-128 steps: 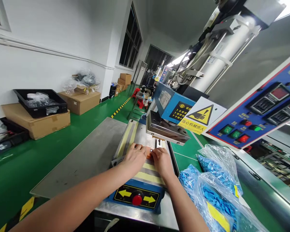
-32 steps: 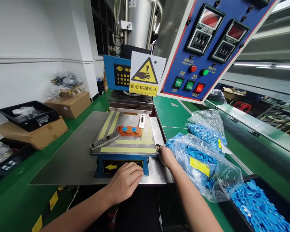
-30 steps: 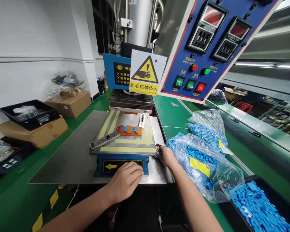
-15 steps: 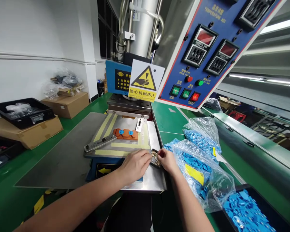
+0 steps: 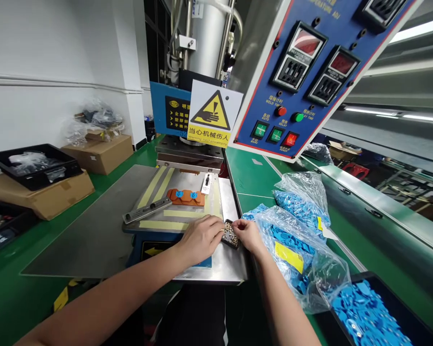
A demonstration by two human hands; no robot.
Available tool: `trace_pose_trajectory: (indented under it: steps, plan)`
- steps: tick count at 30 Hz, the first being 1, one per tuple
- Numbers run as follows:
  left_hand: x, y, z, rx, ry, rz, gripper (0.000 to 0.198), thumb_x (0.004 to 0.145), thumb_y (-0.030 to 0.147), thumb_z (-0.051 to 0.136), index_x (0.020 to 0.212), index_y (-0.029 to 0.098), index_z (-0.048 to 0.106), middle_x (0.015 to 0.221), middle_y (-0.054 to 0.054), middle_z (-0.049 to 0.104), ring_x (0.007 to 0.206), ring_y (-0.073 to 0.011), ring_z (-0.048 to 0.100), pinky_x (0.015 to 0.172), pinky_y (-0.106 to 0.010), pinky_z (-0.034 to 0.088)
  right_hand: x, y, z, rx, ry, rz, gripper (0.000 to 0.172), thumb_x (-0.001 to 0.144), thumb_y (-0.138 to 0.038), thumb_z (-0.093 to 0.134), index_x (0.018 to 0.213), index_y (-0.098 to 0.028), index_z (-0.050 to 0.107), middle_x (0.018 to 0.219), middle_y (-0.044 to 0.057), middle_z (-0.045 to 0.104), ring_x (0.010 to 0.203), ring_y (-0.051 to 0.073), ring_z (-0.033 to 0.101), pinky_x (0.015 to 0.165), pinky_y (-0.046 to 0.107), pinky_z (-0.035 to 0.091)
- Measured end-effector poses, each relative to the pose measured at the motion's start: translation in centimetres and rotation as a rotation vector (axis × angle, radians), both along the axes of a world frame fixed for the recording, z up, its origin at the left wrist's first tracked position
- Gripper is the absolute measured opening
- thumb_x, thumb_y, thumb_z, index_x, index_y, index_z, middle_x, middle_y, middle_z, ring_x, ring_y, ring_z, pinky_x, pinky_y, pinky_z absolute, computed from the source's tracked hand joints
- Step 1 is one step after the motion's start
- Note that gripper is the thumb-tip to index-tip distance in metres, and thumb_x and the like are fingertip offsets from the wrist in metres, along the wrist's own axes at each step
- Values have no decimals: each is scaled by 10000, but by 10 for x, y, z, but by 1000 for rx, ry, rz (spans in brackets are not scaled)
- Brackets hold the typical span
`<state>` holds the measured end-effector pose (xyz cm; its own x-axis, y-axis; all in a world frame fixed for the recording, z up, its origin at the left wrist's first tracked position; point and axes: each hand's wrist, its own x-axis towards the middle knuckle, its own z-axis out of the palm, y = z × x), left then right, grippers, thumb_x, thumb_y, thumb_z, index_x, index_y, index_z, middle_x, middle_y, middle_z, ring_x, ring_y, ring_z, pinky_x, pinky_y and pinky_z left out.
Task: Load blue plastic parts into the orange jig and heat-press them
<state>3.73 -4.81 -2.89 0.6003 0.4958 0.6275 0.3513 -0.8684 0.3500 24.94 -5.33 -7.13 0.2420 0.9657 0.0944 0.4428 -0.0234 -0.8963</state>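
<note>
Item: small black tray (image 5: 231, 235) filled with tiny brass-coloured pieces, lying just right of centre in the frame on the near right corner of the steel base plate (image 5: 220, 266). My left hand (image 5: 202, 236) lies against its left edge with fingers curled. My right hand (image 5: 249, 235) meets its right edge with fingertips bent. The hands are close together with only the tray between them, and I cannot tell whether either one actually clamps it. Above the tray in the frame: an orange fixture (image 5: 182, 198) carrying two small blue parts, on a plate striped with yellow tape. Right of my right hand, touching the wrist: a clear bag (image 5: 296, 250) of blue plastic parts with a yellow label, writing too small to read. Upper centre: a white warning sign (image 5: 212, 115) with a yellow triangle and a crushed-hand symbol, reading "当心机械伤人", with a small English line below it that I cannot make out. Upper right: a blue control panel (image 5: 260, 86) marked "WELD TIME" beside the red button; other captions are illegible. Lower centre: a yellow arrow (image 5: 151, 251) on the blue front.
</note>
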Motion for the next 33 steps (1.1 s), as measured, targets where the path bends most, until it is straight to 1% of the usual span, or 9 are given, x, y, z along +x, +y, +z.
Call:
trace_pose_trajectory:
  steps: [4, 7, 9, 12, 15, 19, 24, 29, 33]
  plan:
    - [13, 2, 2, -46, -7, 26, 184, 902, 174, 444, 985, 190, 607, 970, -55, 639, 905, -187, 600, 809, -314, 493, -1, -4, 16, 40, 306, -20, 175, 609, -351, 668, 686, -197, 639, 571, -30, 579, 483, 109, 481, 508, 254, 400]
    - [24, 5, 4, -100, -20, 54, 170, 896, 186, 469, 1006, 190, 598, 951, -53, 640, 865, -185, 614, 771, -300, 496, -6, -7, 25, 66, 474, -13, 239, 587, -385, 720, 715, -199, 643, 625, -18, 596, 516, 103, 504, 527, 249, 431]
    - [32, 7, 4, -130, -49, 68, 143, 884, 189, 500, 988, 183, 599, 913, -47, 641, 823, -182, 618, 738, -291, 494, -12, -8, 30, 80, 546, 1, 260, 580, -386, 751, 726, -197, 649, 635, -16, 595, 533, 98, 509, 535, 240, 436]
    - [38, 10, 2, -146, -129, 79, 92, 870, 163, 519, 899, 175, 605, 840, -35, 640, 753, -168, 613, 691, -275, 483, -23, -10, 36, 95, 702, 58, 257, 572, -339, 799, 733, -188, 667, 646, -17, 603, 541, 82, 500, 534, 216, 421]
    - [38, 12, -3, -140, -217, 83, 122, 871, 133, 503, 829, 176, 610, 785, -27, 641, 723, -156, 614, 670, -260, 471, -33, -14, 43, 108, 820, 130, 223, 584, -281, 818, 733, -180, 686, 613, -29, 591, 527, 70, 476, 517, 199, 384]
    - [31, 12, -4, -132, -308, 102, 120, 851, 127, 542, 787, 182, 628, 758, -19, 662, 694, -147, 620, 646, -249, 462, -40, -17, 49, 155, 741, 188, 171, 634, -271, 799, 742, -189, 695, 589, -36, 581, 529, 79, 460, 526, 215, 353]
    - [22, 12, -1, -157, -357, 121, 106, 817, 108, 583, 790, 182, 653, 751, -20, 687, 690, -151, 633, 651, -252, 466, -43, -19, 49, 191, 606, 238, 111, 709, -259, 756, 780, -194, 703, 621, -30, 591, 577, 92, 466, 578, 235, 351]
    - [14, 9, 5, -197, -362, 102, 111, 812, 115, 561, 796, 178, 651, 733, -20, 680, 673, -144, 632, 628, -243, 473, -52, -20, 48, 177, 663, 253, 128, 713, -296, 751, 782, -201, 701, 580, -35, 577, 559, 95, 461, 584, 242, 358]
    - [-6, 3, 11, -290, -385, 78, 95, 782, 111, 551, 763, 178, 617, 672, 5, 650, 625, -120, 621, 572, -202, 473, -61, -23, 48, 144, 693, 247, 153, 709, -332, 751, 765, -202, 692, 567, -31, 572, 541, 92, 453, 562, 233, 350]
